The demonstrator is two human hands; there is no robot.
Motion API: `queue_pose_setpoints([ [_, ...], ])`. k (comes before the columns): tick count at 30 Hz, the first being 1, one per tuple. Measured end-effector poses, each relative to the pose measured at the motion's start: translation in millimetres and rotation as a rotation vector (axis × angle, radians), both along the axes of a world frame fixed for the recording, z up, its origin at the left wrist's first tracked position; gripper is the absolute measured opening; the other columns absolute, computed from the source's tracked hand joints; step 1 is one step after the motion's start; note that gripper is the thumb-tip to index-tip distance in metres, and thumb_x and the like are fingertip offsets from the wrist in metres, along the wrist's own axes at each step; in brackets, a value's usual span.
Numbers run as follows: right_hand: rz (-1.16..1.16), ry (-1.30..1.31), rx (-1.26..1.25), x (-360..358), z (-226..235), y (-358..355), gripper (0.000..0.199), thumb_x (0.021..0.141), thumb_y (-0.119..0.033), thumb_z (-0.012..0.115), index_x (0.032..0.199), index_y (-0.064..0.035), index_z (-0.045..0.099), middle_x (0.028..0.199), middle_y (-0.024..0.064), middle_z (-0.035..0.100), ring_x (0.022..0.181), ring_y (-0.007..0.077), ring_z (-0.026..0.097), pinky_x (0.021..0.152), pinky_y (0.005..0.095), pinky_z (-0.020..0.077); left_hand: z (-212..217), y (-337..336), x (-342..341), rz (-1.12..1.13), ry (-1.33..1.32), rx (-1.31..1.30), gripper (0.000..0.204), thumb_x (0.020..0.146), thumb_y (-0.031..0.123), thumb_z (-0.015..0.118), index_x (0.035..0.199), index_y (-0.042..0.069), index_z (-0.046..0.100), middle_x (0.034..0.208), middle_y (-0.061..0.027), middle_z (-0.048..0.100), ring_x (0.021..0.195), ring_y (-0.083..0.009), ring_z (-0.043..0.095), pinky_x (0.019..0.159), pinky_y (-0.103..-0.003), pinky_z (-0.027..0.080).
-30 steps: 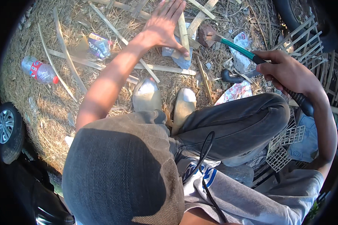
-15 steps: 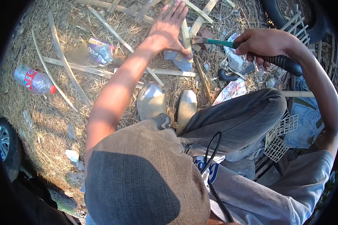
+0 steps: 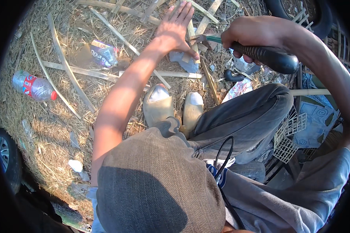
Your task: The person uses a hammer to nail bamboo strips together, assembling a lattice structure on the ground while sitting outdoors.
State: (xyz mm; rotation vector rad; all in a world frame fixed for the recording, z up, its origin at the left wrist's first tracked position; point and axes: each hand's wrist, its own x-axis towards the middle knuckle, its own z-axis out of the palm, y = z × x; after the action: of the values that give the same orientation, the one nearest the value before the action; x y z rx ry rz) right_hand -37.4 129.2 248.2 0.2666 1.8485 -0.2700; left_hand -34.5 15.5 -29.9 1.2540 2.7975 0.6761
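My right hand (image 3: 243, 37) is closed round the black ribbed grip of a hammer (image 3: 270, 57). Its short green shaft points left, and its metal head meets a pale wooden strip (image 3: 193, 39). Beside that strip my left hand (image 3: 175, 33) lies spread on the ground, fingers stretched out and thumb reaching across to the strip's near end. Under the thumb side of the left hand a crumpled whitish-blue piece of plastic (image 3: 184, 62) shows. Another pale strip (image 3: 210, 17) crosses behind the hammer head.
Several long strips (image 3: 64, 58) lie over the dry straw at left, near a plastic bottle (image 3: 34, 86) with a red cap and a purple packet (image 3: 103, 52). A wheel (image 3: 7, 155) stands at far left, a black tyre (image 3: 324, 23) at far right. White plastic grid (image 3: 287, 141) lies by my knee.
My right hand has moved left and slightly up with the hammer, whose head has shifted a little left and up along the strip. The left hand stays in place.
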Motion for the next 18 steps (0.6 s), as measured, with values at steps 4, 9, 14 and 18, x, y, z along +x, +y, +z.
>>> queue_pose_setpoints([
  [4, -1.058, 0.16, -0.357, 49, 0, -12, 0.021, 0.097, -0.019, 0.061, 0.094, 0.0018, 0.062, 0.081, 0.0064, 0.064, 0.063, 0.0116, 0.066, 0.056, 0.0222, 0.0573, 12, 5, -2, -0.015, -0.016, -0.03, 0.137, 0.065, 0.083, 0.066, 0.157, -0.004, 0.013, 0.166, -0.0197, 0.015, 0.156, -0.0313, 0.008, 0.127, -0.046, 0.004],
  [9, -1.78, -0.028, -1.091, 88, -48, -37, 0.011, 0.099, -0.01, 0.055, 0.099, 0.0012, 0.053, 0.083, 0.011, 0.065, 0.082, 0.0228, 0.07, 0.073, 0.0343, 0.0641, -15, 0, -11, 0.003, 0.242, -0.295, 0.095, 0.089, 0.049, 0.059, 0.16, 0.004, 0.014, 0.168, -0.0112, 0.013, 0.156, -0.0267, 0.009, 0.127, -0.048, 0.008],
  [14, -2.016, 0.274, -1.294, 96, -82, -75, 0.017, 0.101, -0.017, 0.051, 0.1, 0.0002, 0.053, 0.086, 0.0095, 0.064, 0.085, 0.0222, 0.07, 0.074, 0.0336, 0.061, -19, 13, -10, -0.023, 0.181, -0.052, 0.111, 0.077, 0.063, 0.066, 0.158, 0.003, 0.019, 0.166, -0.012, 0.019, 0.156, -0.0281, 0.012, 0.127, -0.047, 0.009],
  [18, -1.948, 0.319, -1.142, 102, -92, -119, 0.018, 0.101, -0.017, 0.054, 0.103, 0.0004, 0.054, 0.099, 0.0108, 0.062, 0.093, 0.0229, 0.07, 0.075, 0.0314, 0.0609, 8, 4, -9, -0.049, -0.008, 0.04, 0.156, 0.042, 0.09, 0.075, 0.157, 0.0, 0.019, 0.165, -0.0151, 0.018, 0.155, -0.0305, 0.01, 0.127, -0.047, 0.008],
])
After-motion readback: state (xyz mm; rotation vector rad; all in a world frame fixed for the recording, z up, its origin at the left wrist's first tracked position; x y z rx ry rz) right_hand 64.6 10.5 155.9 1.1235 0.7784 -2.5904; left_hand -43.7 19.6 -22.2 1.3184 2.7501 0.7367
